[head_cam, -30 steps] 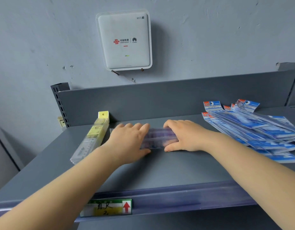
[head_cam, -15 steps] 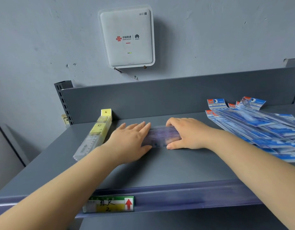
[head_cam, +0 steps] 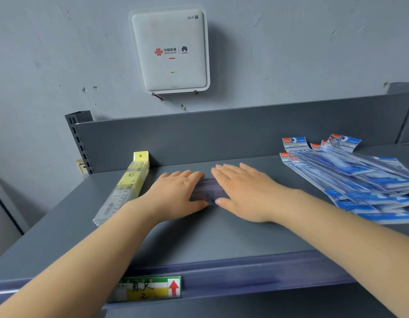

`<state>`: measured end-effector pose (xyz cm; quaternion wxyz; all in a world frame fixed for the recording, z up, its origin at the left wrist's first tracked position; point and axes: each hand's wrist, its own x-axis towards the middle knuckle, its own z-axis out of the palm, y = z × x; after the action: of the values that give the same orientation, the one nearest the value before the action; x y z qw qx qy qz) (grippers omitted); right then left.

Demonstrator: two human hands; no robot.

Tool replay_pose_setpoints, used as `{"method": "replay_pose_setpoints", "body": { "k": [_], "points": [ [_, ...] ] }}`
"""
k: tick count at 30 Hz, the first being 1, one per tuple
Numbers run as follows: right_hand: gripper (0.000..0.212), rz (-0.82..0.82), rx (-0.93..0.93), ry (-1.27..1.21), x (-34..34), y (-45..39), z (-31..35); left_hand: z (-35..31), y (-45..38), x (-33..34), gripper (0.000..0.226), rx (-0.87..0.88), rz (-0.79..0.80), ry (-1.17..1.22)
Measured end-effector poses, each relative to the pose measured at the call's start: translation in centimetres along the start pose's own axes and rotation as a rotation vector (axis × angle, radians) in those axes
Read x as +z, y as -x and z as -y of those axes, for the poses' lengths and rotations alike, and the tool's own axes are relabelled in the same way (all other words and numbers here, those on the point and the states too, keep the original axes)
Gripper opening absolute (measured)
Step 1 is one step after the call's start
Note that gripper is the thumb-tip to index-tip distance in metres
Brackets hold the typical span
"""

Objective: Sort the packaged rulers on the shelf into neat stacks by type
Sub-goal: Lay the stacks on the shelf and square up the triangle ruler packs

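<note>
A small stack of clear purple-tinted rulers (head_cam: pixel 207 190) lies in the middle of the grey shelf (head_cam: pixel 212 235), mostly hidden under my hands. My left hand (head_cam: pixel 176 193) rests flat on its left end, thumb at the near edge. My right hand (head_cam: pixel 242 191) lies flat over its right end, fingers spread and pointing left. A neat stack of clear rulers with yellow labels (head_cam: pixel 125 189) stands at the left, angled toward the back wall. At the right, several blue-packaged rulers (head_cam: pixel 350 177) lie fanned out in a loose pile.
The shelf's grey back panel (head_cam: pixel 222 131) rises behind the rulers. A purple price rail with a green and yellow label (head_cam: pixel 148 289) runs along the front edge. A white WiFi box (head_cam: pixel 170 50) hangs on the wall above.
My right hand has flattened and spread over the purple rulers, and both hands now cover more of the stack. The view has shifted slightly.
</note>
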<state>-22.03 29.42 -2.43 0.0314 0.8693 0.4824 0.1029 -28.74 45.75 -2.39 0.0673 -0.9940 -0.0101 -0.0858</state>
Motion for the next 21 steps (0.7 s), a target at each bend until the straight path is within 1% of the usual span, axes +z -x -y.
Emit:
{"method": "replay_pose_setpoints", "body": {
  "k": [2,5,9,12,15,19,21],
  "points": [
    [0.067,-0.024,0.012,0.011,0.2,-0.1,0.0,0.0,0.0,0.0,0.064,0.003,-0.012,0.004],
    [0.063,-0.002,0.019,0.01,0.6,0.0,0.0,0.0,0.0,0.1,0.065,-0.003,-0.039,0.013],
    [0.064,0.02,0.017,0.011,0.2,0.2,-0.4,0.1,0.0,0.4,0.063,0.0,-0.068,0.016],
    [0.068,0.037,0.048,0.007,0.3,0.2,-0.6,0.2,0.0,0.4,0.062,0.014,-0.079,0.034],
    [0.071,0.089,0.061,-0.003,-0.2,0.3,-1.3,0.3,0.1,0.4,0.06,0.031,-0.08,0.031],
    [0.08,0.028,0.11,-0.031,-1.0,1.2,-3.3,0.5,-0.1,0.5,0.063,0.048,-0.081,0.037],
    [0.076,0.079,0.091,-0.026,-0.7,1.7,-3.8,0.6,-0.2,0.5,0.067,0.049,-0.077,0.039]
  ]
}}
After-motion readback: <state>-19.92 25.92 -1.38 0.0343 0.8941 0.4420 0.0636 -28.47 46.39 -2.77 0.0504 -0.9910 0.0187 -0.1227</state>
